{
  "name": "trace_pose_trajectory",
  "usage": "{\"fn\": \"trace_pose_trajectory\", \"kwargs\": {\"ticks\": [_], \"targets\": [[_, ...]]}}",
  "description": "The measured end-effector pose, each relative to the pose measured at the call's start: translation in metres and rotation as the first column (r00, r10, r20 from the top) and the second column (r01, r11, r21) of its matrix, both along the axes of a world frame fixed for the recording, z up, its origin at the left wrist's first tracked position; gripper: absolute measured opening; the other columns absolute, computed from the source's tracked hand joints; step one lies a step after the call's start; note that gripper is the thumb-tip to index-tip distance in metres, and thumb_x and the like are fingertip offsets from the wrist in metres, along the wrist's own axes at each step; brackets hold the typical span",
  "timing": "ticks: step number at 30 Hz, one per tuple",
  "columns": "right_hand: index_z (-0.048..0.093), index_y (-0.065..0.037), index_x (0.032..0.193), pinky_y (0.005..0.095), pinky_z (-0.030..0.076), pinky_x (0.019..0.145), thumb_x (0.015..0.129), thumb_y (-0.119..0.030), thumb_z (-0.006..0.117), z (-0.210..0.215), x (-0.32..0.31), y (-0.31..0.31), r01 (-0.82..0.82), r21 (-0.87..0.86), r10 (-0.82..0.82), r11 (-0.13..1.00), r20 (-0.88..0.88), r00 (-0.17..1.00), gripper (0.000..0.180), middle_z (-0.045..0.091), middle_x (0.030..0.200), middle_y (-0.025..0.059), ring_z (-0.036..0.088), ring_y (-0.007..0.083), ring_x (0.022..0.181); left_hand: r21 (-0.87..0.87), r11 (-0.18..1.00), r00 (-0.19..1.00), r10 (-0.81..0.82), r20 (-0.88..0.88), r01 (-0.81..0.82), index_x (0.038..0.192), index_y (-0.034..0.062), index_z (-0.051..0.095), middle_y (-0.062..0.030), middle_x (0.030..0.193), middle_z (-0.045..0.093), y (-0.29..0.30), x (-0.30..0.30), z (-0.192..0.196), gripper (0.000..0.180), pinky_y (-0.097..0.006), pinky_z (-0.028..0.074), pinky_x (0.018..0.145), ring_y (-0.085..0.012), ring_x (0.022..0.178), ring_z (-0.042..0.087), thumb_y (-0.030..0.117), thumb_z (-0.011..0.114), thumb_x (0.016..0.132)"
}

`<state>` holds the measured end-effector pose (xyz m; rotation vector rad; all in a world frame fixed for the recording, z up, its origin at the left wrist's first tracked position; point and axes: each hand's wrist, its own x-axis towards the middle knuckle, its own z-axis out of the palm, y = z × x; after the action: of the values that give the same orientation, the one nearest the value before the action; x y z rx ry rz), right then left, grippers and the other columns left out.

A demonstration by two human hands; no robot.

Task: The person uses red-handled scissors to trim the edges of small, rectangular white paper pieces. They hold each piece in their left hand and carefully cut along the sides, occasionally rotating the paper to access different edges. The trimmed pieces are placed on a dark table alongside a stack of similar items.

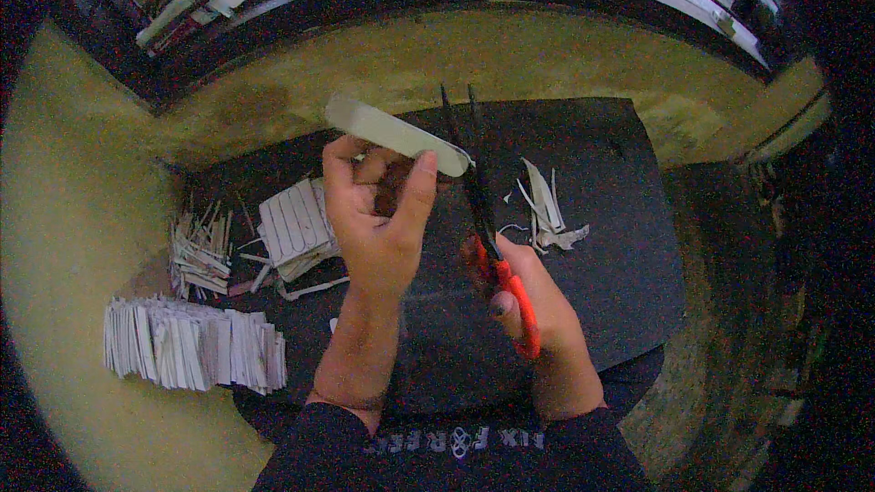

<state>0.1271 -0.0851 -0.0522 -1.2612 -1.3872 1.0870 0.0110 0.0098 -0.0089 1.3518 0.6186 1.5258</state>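
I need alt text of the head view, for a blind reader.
A person's left hand holds a pale strip up to open, red-handled scissors in the right hand. White scraps lie on the black surface at right; narrow strips are gathered at left.

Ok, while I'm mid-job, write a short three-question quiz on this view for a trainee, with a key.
1. Multiple choice: What does the left hand hold? a) a cup b) a pale strip c) a pen
2. True or false: The scissors in the right hand have their tips touching.
3. Fill the gap: The white scraps lie to the ___ of the scissors in the picture.

Key: 1. b; 2. False, the tips stand apart; 3. right.
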Motion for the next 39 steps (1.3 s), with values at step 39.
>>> {"fn": "trace_pose_trajectory", "kwargs": {"ticks": [39], "targets": [[0.046, 0.0, 0.079, 0.0303, 0.034, 0.045, 0.059, -0.058, 0.062, 0.007, 0.001, -0.002, 0.05, -0.036, -0.052, 0.998, -0.045, 0.998, 0.063, 0.042, 0.054, 0.0036, 0.039, 0.0112, 0.052, -0.025, 1.0, 1.0, 0.007, 0.025, -0.007, 0.104, 0.0046, 0.032, -0.0096, 0.09, 0.055, -0.007, 0.004, 0.005, 0.042, -0.023, 0.044, 0.068, -0.0126, 0.079, 0.054, -0.002, 0.059, 0.072]]}}
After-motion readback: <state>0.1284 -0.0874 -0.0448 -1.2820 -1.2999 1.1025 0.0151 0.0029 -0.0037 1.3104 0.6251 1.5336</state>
